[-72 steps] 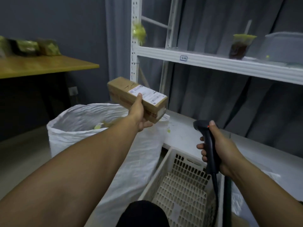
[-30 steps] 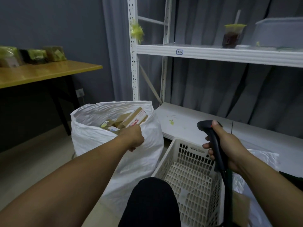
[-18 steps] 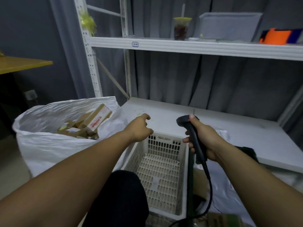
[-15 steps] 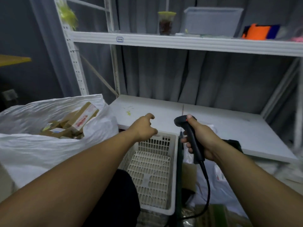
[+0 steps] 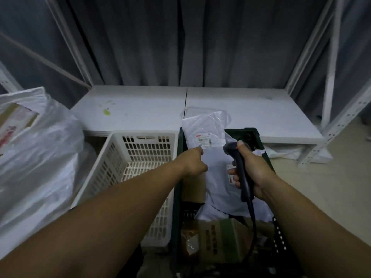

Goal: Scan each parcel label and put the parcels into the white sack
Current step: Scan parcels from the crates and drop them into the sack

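Left hand (image 5: 193,162) shifted — white shelf (image 5: 140,109), grey curtain (image 5: 180,41).

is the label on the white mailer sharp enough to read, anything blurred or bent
Head view: dim bluish light; the label on the white mailer is too soft to read; the white sack is blurred; the shelf uprights splay from wide-angle distortion.

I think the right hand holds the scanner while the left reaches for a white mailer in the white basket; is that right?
Not quite: the head view shows the white mailer in the dark crate, not the white basket; the rest holds.
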